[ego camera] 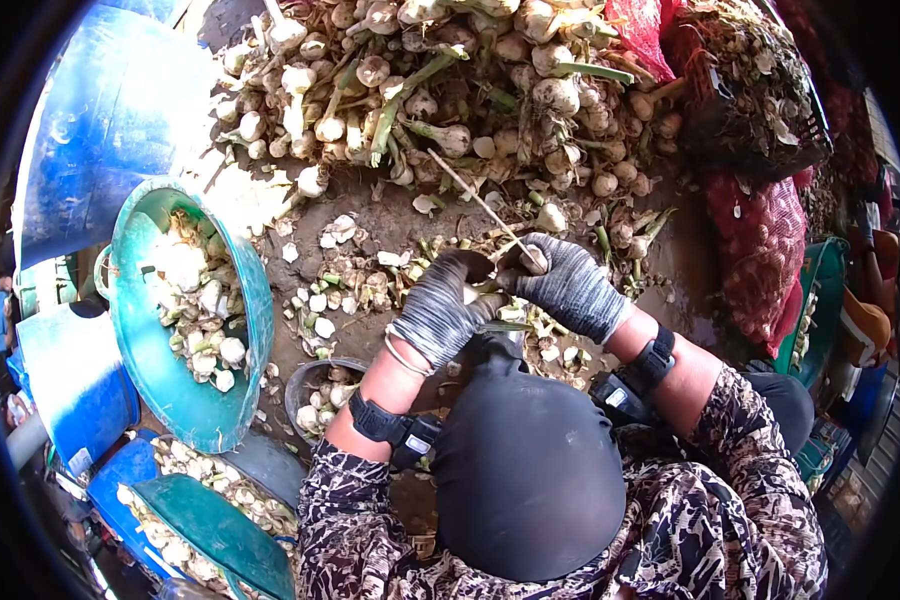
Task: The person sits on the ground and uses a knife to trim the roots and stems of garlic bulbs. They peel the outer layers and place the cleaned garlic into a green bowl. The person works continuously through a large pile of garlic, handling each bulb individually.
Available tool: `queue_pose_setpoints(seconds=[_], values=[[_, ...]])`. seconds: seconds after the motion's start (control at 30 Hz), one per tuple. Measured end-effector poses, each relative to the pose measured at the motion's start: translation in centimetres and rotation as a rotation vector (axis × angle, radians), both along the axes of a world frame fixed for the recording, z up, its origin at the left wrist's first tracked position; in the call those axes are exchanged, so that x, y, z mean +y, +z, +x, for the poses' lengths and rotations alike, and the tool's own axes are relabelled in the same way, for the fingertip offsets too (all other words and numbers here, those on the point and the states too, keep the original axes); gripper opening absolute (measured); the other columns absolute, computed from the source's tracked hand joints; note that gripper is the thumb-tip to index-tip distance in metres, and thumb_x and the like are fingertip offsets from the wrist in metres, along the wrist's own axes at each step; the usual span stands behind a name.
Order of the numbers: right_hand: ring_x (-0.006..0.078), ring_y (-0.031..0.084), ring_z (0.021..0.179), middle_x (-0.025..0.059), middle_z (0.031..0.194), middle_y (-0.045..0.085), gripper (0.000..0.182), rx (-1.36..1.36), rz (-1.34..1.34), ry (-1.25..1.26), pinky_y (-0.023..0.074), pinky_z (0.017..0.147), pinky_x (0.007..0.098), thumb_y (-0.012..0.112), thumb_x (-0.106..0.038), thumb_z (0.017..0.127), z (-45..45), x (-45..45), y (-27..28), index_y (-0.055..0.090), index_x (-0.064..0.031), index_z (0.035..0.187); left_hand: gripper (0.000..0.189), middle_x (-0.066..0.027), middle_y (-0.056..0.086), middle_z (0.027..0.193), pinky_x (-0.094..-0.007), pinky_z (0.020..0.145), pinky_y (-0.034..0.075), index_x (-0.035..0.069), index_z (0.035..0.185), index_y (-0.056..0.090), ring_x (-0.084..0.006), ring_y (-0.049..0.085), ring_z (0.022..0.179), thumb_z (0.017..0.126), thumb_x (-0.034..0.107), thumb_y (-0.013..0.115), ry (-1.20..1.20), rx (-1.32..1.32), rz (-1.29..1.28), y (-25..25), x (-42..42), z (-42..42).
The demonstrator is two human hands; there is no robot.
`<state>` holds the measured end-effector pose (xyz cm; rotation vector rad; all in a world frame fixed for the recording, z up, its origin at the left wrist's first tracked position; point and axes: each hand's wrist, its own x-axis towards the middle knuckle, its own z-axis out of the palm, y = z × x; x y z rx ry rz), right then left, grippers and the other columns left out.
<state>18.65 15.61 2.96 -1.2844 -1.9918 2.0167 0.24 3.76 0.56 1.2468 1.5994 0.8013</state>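
Both my hands wear grey knit gloves and meet above the muddy ground. My right hand [570, 285] grips a garlic bulb [533, 259] whose long dry stalk [474, 193] points up and to the left. Close beside it, my left hand [441, 307] is curled with its thumb and fingers around a pale piece of garlic stem [471, 294]; the fingertips are partly hidden. Just below the hands is my knee [529, 472] in dark cloth. Cut stems and garlic scraps [337, 296] lie scattered under and around the hands.
A large heap of stalked garlic [420, 97] lies ahead. On the left, a green basin [142, 315] holds trimmed bulbs beside blue barrels [112, 127]. A small bucket [298, 394] sits by my left forearm. On the right are a red mesh sack [757, 262] and a black crate [814, 142].
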Motion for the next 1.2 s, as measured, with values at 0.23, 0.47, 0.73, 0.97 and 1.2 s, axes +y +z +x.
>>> queue_pose_setpoints(seconds=[0.23, 0.47, 0.73, 0.97, 1.2], values=[[0.0065, 0.049, 0.053, -0.0026, 0.076, 0.063, 0.023, 0.243, -0.945, -0.486, 0.0403, 0.046, 0.0252, 0.073, -0.032, 0.098, 1.6, -1.5, -2.1, 0.062, -0.0124, 0.096, 0.079, -0.0100, 0.058, 0.141, -0.0356, 0.110, 0.047, 0.005, 0.154, 0.040, -0.0214, 0.057, 0.130, 0.090, 0.024, 0.083, 0.261, -1.227, -0.036, -1.6, -0.7, 1.4], [0.0407, 0.070, 0.082, 0.0191, 0.088, 0.071, 0.038, -0.138, 0.286, -0.064, 0.0565, 0.074, 0.0428, 0.076, -0.026, 0.088, 3.0, -0.5, -2.8, 0.067, -0.0060, 0.120, 0.065, -0.0083, 0.065, 0.134, -0.0330, 0.104, 0.050, 0.007, 0.143, 0.052, -0.0179, 0.061, 0.121, 0.087, 0.016, 0.083, 0.224, -0.861, 0.041, -1.7, 1.0, 1.3], [0.0370, 0.068, 0.071, 0.0135, 0.076, 0.065, 0.015, -0.287, 0.804, 0.540, 0.0527, 0.062, 0.0488, 0.066, -0.021, 0.086, 3.5, 0.1, 4.2, 0.064, -0.0134, 0.099, 0.045, -0.0140, 0.059, 0.145, -0.0404, 0.115, 0.046, 0.004, 0.148, 0.050, -0.0250, 0.057, 0.133, 0.105, 0.016, 0.054, -0.165, -0.303, 0.250, -5.6, -2.4, -0.1], [0.0369, 0.068, 0.069, 0.0141, 0.073, 0.066, 0.012, -0.327, 0.822, 0.547, 0.0520, 0.060, 0.0486, 0.064, -0.020, 0.088, 4.7, -0.5, 1.2, 0.063, -0.0122, 0.096, 0.053, -0.0098, 0.066, 0.127, -0.0361, 0.104, 0.052, 0.007, 0.146, 0.048, -0.0232, 0.063, 0.119, 0.097, 0.006, 0.067, -0.237, 0.205, 0.557, -2.9, -1.9, 1.0], [0.0440, 0.069, 0.081, 0.0232, 0.086, 0.070, 0.019, -0.621, 0.749, 0.273, 0.0551, 0.071, 0.0530, 0.058, -0.021, 0.097, 11.4, 3.3, -5.3, 0.065, -0.0069, 0.106, 0.042, -0.0069, 0.064, 0.109, -0.0359, 0.085, 0.055, 0.008, 0.126, 0.054, -0.0188, 0.062, 0.093, 0.097, 0.034, 0.068, 0.361, -0.669, 0.200, 3.6, -6.3, -2.0]])
